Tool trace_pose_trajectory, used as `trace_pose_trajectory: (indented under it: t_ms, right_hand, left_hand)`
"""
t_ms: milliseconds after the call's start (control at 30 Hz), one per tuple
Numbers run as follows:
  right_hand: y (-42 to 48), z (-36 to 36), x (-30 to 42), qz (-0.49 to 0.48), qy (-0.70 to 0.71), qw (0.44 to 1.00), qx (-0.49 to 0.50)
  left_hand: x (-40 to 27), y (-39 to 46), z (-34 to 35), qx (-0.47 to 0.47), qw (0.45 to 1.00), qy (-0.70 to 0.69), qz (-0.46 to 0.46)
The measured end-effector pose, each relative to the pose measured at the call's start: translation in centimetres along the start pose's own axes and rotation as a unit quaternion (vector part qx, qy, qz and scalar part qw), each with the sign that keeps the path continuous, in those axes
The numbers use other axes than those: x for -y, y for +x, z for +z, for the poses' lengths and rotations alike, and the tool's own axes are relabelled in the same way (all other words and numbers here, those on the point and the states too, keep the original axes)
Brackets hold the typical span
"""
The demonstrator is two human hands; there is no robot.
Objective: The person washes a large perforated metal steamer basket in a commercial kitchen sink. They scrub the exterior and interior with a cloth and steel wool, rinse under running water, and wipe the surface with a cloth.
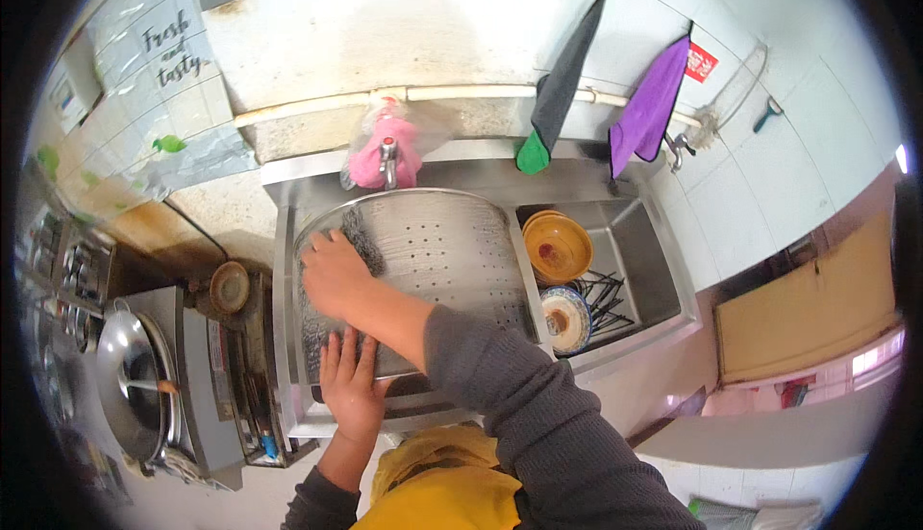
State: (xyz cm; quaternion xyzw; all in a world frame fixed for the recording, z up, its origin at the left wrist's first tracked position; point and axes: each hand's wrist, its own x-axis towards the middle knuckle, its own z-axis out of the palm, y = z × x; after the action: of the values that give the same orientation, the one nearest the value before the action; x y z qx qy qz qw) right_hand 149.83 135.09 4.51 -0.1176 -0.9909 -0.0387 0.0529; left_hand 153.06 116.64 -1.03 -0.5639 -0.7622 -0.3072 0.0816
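Note:
A large metal sheet with rows of small holes (447, 242) lies over the left basin of a stainless steel sink. My right hand (335, 274) reaches across to the sheet's left part, its fingers curled down on a dark, wet, foamy-looking patch; whether something is under the fingers cannot be told. Below it, near the sheet's front left edge, my left hand (351, 379) rests with spread fingers on the metal. A chrome tap (389, 159) with a pink cloth (405, 148) around it stands behind the sheet.
The right basin (649, 270) holds brown bowls (555, 245), a patterned bowl (566, 319) and thin black rods (606, 299). Grey (570, 76) and purple (652, 105) cloths hang behind. At left stand a wok (130, 379) with a ladle and a small round dish (230, 287).

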Motion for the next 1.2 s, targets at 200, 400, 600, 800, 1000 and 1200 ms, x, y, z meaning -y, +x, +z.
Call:
trace_pose_trajectory:
  t_ms: [200, 400, 600, 800, 1000, 1200]
  right_hand:
    - [-5.0, 0.2, -9.7, 0.13, 0.055, 0.977, -0.161]
    - [-15.9, 6.3, -19.3, 0.392, 0.249, 0.849, -0.252]
    - [-8.3, 0.6, -10.7, 0.181, 0.119, 0.948, -0.234]
    - [-10.8, 3.4, -15.0, 0.27, 0.169, 0.909, -0.269]
    - [-21.3, 13.6, -22.0, 0.479, 0.391, 0.767, -0.168]
    - [-12.9, 1.8, -12.7, 0.261, 0.128, 0.932, -0.215]
  left_hand:
    - [2.3, -1.4, 0.3, -0.01, 1.0, -0.022, 0.013]
    - [2.3, -1.0, 0.7, -0.002, 1.0, -0.025, 0.006]
    - [2.6, -1.3, 0.3, 0.011, 1.0, -0.025, -0.015]
    - [3.7, -2.1, -0.1, 0.031, 0.999, -0.012, -0.023]
    - [3.3, -1.8, 0.4, 0.0, 0.999, -0.031, 0.009]
    - [3.7, -2.0, 0.2, 0.006, 0.999, -0.042, -0.033]
